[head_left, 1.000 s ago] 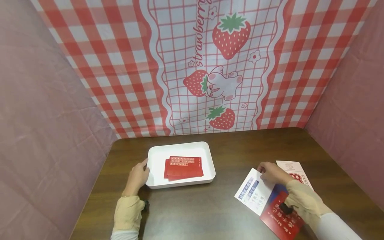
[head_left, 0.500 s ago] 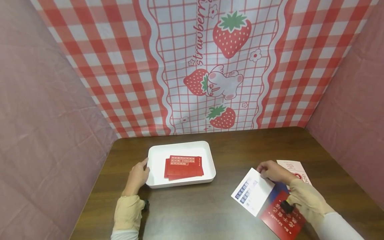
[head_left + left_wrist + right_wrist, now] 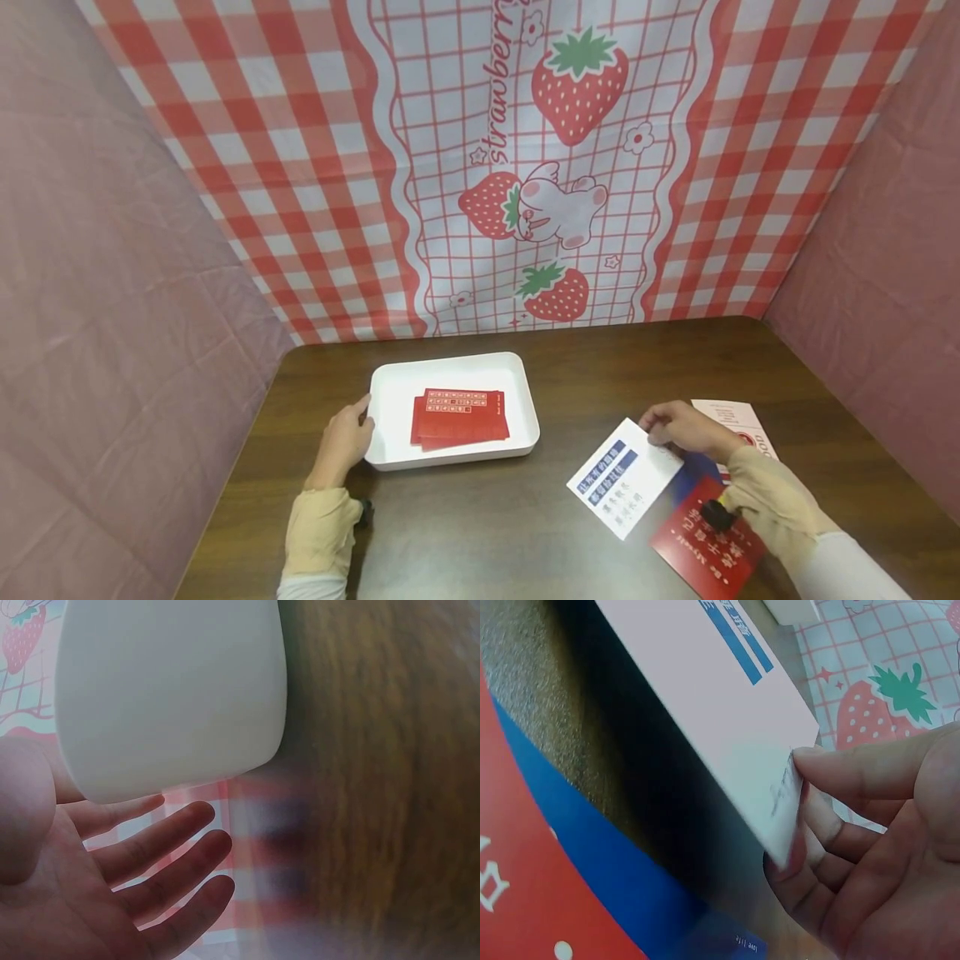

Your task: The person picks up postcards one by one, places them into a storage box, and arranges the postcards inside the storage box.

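My right hand (image 3: pixel 686 429) pinches a white card (image 3: pixel 618 483) by one corner, thumb on its printed face. The card bears two blue bands of white characters and lines of dark text; in the right wrist view it tilts above the table. Under that wrist lies a red and blue card (image 3: pixel 705 542) with white lettering, partly hidden by the forearm. My left hand (image 3: pixel 345 437) rests at the left end of a white tray (image 3: pixel 450 460); in the left wrist view its fingers (image 3: pixel 172 844) are loosely extended beside the tray's outer wall. Overlapping red cards (image 3: pixel 468 425) lie inside the tray.
A white card with red print (image 3: pixel 731 417) lies behind my right wrist, partly covered. The brown wooden table (image 3: pixel 480 533) ends at a strawberry-patterned cloth (image 3: pixel 562 208). Pink cloth walls (image 3: pixel 885 292) stand at both sides.
My right hand has drawn the white card slightly left, away from the red and blue card, and its text shows more fully. The left hand and the tray stay put.
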{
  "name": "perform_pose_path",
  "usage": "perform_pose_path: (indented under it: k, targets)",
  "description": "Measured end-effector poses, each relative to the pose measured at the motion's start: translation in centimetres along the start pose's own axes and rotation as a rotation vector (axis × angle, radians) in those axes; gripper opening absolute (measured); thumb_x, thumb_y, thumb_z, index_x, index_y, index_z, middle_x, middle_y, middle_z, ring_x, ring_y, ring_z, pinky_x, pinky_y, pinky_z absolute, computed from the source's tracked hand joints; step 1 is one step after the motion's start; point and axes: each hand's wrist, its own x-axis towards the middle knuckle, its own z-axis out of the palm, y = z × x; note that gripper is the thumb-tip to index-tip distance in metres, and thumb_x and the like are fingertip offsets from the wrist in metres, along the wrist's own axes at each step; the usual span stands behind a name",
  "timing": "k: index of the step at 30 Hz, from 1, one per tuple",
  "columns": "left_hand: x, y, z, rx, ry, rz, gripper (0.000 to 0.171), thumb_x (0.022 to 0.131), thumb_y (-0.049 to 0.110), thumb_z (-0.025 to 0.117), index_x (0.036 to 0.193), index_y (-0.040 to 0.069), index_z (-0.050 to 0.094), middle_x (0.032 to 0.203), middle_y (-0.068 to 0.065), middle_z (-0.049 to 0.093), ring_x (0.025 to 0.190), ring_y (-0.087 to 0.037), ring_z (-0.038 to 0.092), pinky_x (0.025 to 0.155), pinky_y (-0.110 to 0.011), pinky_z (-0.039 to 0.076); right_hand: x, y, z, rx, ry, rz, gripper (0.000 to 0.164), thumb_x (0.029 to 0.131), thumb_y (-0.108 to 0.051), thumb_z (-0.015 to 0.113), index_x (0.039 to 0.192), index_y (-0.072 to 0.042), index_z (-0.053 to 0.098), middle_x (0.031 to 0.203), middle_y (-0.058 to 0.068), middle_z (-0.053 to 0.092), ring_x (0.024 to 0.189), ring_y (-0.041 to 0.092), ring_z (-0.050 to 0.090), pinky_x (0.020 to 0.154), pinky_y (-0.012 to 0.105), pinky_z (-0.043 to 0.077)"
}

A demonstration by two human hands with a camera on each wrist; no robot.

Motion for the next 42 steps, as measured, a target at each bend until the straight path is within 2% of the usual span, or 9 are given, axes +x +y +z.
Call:
perform_pose_path:
  k: [10,18,26,42]
  targets:
    - [-0.01,0.03,-0.07,0.001,0.004,0.007,0.051,0.094,0.012,0.045,0.144,0.000,0.044,0.139,-0.032,0.050,0.129,-0.048,0.047,0.106,-0.060,0.039,-0.02,-0.17,-0.13,0.057,-0.015,0.025,0.029,0.085,-0.004,0.061,0.109,0.011,0.060,0.092,0.010,0.068,0.080,0.018,0.063,0.068,0.032,0.053]
    - [-0.01,0.21,-0.13,-0.014,-0.017,-0.015,0.052,0.096,0.013,0.044,0.146,0.001,0.041,0.142,-0.031,0.047,0.132,-0.047,0.045,0.109,-0.059,0.037,-0.16,-0.34,-0.20,0.090,-0.011,0.027,0.030,0.088,-0.006,0.060,0.112,0.012,0.059,0.095,0.010,0.069,0.083,0.018,0.063,0.070,0.032,0.053]
    - [0.05,0.40,-0.16,-0.018,-0.034,-0.035,0.052,0.096,0.015,0.044,0.147,0.002,0.040,0.144,-0.030,0.045,0.134,-0.046,0.043,0.110,-0.059,0.036,-0.11,-0.35,-0.45,0.168,-0.036,0.028,0.032,0.091,-0.009,0.059,0.117,0.011,0.056,0.095,0.006,0.066,0.086,0.018,0.062,0.071,0.033,0.055]
    - [-0.08,0.30,-0.12,-0.019,-0.027,-0.019,0.052,0.096,0.013,0.044,0.146,0.000,0.040,0.143,-0.031,0.046,0.133,-0.047,0.044,0.109,-0.060,0.036,-0.11,-0.65,-0.81,0.310,-0.039,0.013,0.040,0.092,-0.011,0.059,0.121,0.015,0.050,0.093,-0.001,0.068,0.083,0.013,0.066,0.071,0.032,0.057]
